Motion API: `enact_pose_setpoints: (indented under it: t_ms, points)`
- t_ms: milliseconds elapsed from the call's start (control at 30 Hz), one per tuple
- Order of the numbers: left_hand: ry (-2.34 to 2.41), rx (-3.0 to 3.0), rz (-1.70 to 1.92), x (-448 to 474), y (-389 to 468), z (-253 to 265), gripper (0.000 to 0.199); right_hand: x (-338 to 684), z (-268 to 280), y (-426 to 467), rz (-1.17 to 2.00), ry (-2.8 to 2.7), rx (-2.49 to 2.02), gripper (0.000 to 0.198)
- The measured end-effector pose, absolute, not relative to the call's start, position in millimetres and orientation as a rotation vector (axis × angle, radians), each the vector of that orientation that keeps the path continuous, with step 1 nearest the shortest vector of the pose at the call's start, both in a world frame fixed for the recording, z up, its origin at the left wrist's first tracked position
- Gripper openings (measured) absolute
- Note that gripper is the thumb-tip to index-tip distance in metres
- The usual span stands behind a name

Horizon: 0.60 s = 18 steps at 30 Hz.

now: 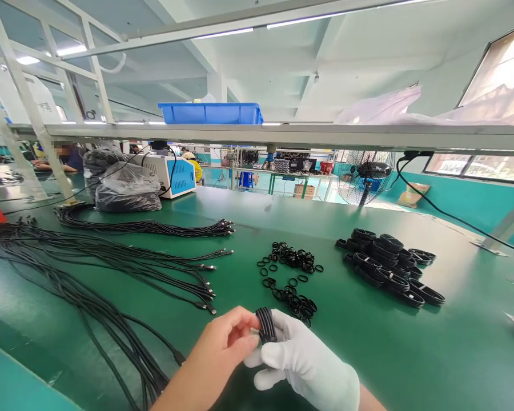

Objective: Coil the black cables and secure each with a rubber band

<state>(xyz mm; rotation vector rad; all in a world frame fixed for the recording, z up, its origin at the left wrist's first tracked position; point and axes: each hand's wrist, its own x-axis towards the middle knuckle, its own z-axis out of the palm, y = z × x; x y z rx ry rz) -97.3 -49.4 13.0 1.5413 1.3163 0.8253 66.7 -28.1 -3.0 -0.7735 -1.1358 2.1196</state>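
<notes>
Black cable coil (265, 325) in gloved right hand (297, 354), grip closed around it, bare left hand (227, 342) touching, grip unclear

A black cable coil (266, 324), wound in several smooth loops lying closely side by side, is held nearly upright in the lower centre of the frame

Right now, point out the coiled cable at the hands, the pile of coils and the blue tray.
Coiled cable (266, 324): head view, on its curved black strands.
Pile of coils (385, 252): head view, on a coil near its middle.
Blue tray (212, 115): head view, on its front wall.
</notes>
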Motion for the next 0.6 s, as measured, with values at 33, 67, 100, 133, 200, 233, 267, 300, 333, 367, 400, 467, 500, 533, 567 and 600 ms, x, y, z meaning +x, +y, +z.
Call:
enact_pose_setpoints:
  t_ms: [33, 67, 100, 133, 200, 233, 267, 300, 333, 367, 400, 467, 500, 533, 567, 600]
  points:
    - [1.275, 1.537, 0.802, -96.9, -50.6, 12.9, 0.009, 65.9, -1.1, -28.3, 2.115, -1.163, -0.781, 0.051]
    - [1.243, 1.534, 0.795, -95.9, -51.3, 12.4, 0.008, 65.1, 0.4, -28.5, 2.106, -1.179, -0.793, 0.051]
    - [1.224, 1.537, 0.793, -94.5, -51.8, 11.7, 0.009, 64.6, 1.3, -28.6, 2.102, -1.185, -0.806, 0.051]
    - [1.221, 1.543, 0.791, -93.1, -52.1, 11.2, 0.010, 64.4, 1.5, -28.6, 2.098, -1.186, -0.816, 0.051]
    - [1.251, 1.570, 0.785, -91.3, -52.8, 11.4, 0.012, 65.0, -0.6, -28.2, 2.093, -1.186, -0.816, 0.050]
    - [1.280, 1.588, 0.782, -91.2, -53.1, 12.2, 0.013, 65.8, -2.7, -27.9, 2.100, -1.182, -0.793, 0.049]
    - [1.308, 1.600, 0.783, -92.0, -53.2, 13.4, 0.013, 66.9, -5.2, -27.7, 2.121, -1.168, -0.749, 0.047]
    - [1.331, 1.599, 0.798, -93.6, -53.0, 14.7, 0.014, 68.2, -7.9, -27.5, 2.159, -1.136, -0.687, 0.045]
    - [1.346, 1.583, 0.831, -96.1, -52.4, 15.9, 0.015, 69.6, -10.5, -27.3, 2.211, -1.082, -0.611, 0.043]
    - [1.348, 1.561, 0.871, -99.1, -51.3, 16.8, 0.016, 71.0, -12.8, -27.2, 2.280, -1.016, -0.521, 0.043]
    - [1.333, 1.536, 0.905, -102.5, -49.9, 17.3, 0.018, 72.3, -14.6, -27.2, 2.358, -0.948, -0.428, 0.044]
    - [1.245, 1.488, 0.908, -109.0, -46.2, 16.7, 0.025, 73.9, -17.4, -27.3, 2.520, -0.848, -0.267, 0.049]
    - [1.177, 1.472, 0.882, -111.6, -44.3, 15.6, 0.029, 73.9, -18.8, -27.5, 2.588, -0.828, -0.215, 0.052]
    - [1.106, 1.463, 0.857, -113.7, -42.4, 14.2, 0.032, 73.3, -20.6, -27.8, 2.636, -0.828, -0.189, 0.054]
    - [1.051, 1.458, 0.849, -115.1, -40.7, 12.5, 0.032, 72.3, -22.9, -28.1, 2.643, -0.837, -0.201, 0.054]
    - [1.021, 1.455, 0.860, -115.9, -39.2, 10.7, 0.031, 70.7, -25.7, -28.6, 2.608, -0.851, -0.245, 0.052]
